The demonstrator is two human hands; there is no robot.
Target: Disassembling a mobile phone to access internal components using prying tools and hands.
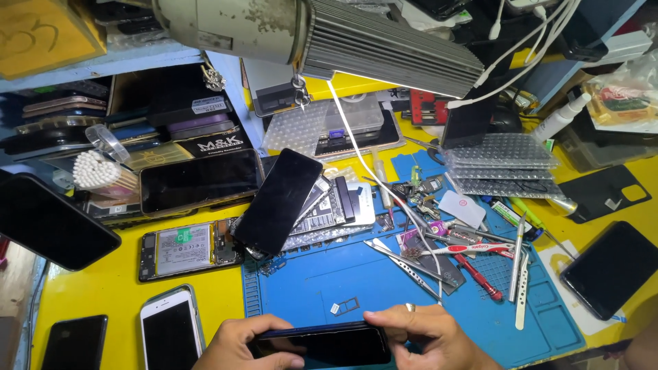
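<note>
Both hands hold one dark smartphone point(322, 344) at the bottom edge of the view, low over the blue repair mat point(343, 281). The left hand point(236, 346) grips its left end: the thumb lies along the upper edge and the other fingers are curled under the phone, so they are closed on it. The right hand point(428, 337) grips the right end, with the fingers point(391, 319) bent over the top edge and pressing on it; one of them wears a ring point(410, 307).

Just above the fingers of the right hand, a small SIM tray point(344, 305) lies on the mat, apart from the phone. Further up and to the right of these fingers lie metal tweezers point(404, 264), a red screwdriver point(478, 276) and a toothbrush point(466, 249). Beside the left hand, on the yellow desk point(96, 288), lies a white smartphone point(171, 332) with a dark screen. Well above the left fingers, an opened phone with its battery visible point(188, 250) rests next to a black phone screen point(277, 201) that leans on other parts.
</note>
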